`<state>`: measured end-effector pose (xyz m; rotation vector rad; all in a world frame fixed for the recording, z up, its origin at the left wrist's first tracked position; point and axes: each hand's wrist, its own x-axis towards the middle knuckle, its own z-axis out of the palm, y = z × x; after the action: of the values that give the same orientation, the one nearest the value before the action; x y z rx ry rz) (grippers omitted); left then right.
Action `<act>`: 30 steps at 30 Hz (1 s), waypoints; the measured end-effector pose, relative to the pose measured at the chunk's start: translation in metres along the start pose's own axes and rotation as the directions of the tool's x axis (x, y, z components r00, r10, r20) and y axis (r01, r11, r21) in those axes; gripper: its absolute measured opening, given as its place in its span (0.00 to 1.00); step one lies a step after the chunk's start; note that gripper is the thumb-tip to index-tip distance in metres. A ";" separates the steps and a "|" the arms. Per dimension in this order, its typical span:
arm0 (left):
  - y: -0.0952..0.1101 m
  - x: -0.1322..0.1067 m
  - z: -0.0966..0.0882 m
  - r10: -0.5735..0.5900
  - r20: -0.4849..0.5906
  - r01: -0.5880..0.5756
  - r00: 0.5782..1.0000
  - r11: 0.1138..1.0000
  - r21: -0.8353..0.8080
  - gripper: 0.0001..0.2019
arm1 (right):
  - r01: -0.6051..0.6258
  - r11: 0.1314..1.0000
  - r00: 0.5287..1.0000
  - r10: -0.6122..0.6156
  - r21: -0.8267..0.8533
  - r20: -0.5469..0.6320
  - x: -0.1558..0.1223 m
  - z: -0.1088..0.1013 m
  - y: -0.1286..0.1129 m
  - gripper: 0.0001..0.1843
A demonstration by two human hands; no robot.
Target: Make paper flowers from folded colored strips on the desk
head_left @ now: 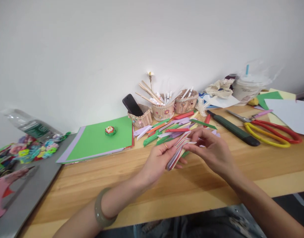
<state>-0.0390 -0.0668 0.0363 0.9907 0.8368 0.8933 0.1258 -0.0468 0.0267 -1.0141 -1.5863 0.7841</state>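
Note:
My left hand point(158, 162) is closed around a stack of folded paper strips point(178, 152), held on edge just above the wooden table point(117, 185). My right hand point(212, 148) meets it from the right, its fingertips pinching the top end of the same stack. Behind both hands lies a loose pile of folded paper pieces point(171, 129) in green, red, purple and white. A pale bangle point(102, 208) sits on my left wrist.
A stack of green paper sheets point(102, 138) with a small paper flower point(110, 130) lies at left. Craft-stick cups point(163, 109) and a phone point(132, 105) stand by the wall. Right: a utility knife point(232, 128), red-yellow scissors point(273, 132), a lidded drink cup point(246, 87). Colourful paper crafts point(30, 150) are far left.

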 end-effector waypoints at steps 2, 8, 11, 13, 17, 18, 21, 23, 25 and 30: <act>0.000 0.000 0.000 -0.010 0.016 0.009 1.000 0.999 0.037 0.23 | -0.031 0.999 0.999 0.031 0.018 0.020 -0.001 0.000 0.000 0.15; 0.002 -0.003 0.003 -0.005 0.004 0.005 1.000 0.999 0.041 0.21 | -0.009 0.996 0.999 0.013 0.092 -0.049 -0.004 -0.003 -0.004 0.15; 0.004 -0.005 0.004 -0.020 -0.001 0.020 1.000 0.999 0.027 0.20 | 0.062 0.991 0.991 -0.048 0.115 -0.122 -0.004 -0.005 -0.005 0.13; 0.004 -0.006 0.004 -0.004 0.013 0.003 1.000 0.999 0.043 0.20 | 0.091 0.988 0.988 -0.074 0.128 -0.134 -0.004 -0.005 -0.005 0.12; 0.001 -0.008 0.006 0.088 0.060 -0.098 0.994 0.975 0.201 0.26 | 0.087 0.987 0.984 -0.064 0.134 -0.165 -0.005 0.000 -0.005 0.13; 0.000 -0.008 0.006 0.113 0.057 -0.124 0.992 0.956 0.266 0.27 | 0.079 0.989 0.984 -0.057 0.127 -0.170 -0.005 0.002 -0.005 0.14; -0.001 -0.009 0.007 0.190 0.030 -0.184 0.981 0.887 0.424 0.23 | 0.115 0.993 0.979 -0.112 0.010 -0.171 -0.007 0.004 -0.004 0.11; -0.001 -0.009 0.008 0.233 0.044 -0.225 0.972 0.851 0.474 0.20 | 0.220 0.953 0.958 -0.251 -0.207 -0.139 -0.010 0.000 -0.004 0.10; -0.002 -0.010 0.009 0.275 0.084 -0.278 0.958 0.812 0.514 0.18 | 0.373 0.818 0.913 -0.407 -0.439 0.018 -0.015 -0.007 -0.005 0.17; -0.007 -0.017 0.014 0.233 0.107 -0.246 0.967 0.730 0.637 0.14 | 0.560 0.610 0.826 -0.357 -0.561 0.436 -0.035 -0.027 -0.004 0.24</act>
<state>-0.0313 -0.0891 0.0373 1.7507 1.0463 0.8159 0.1548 -0.0806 0.0219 -0.9137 -2.3535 -0.0595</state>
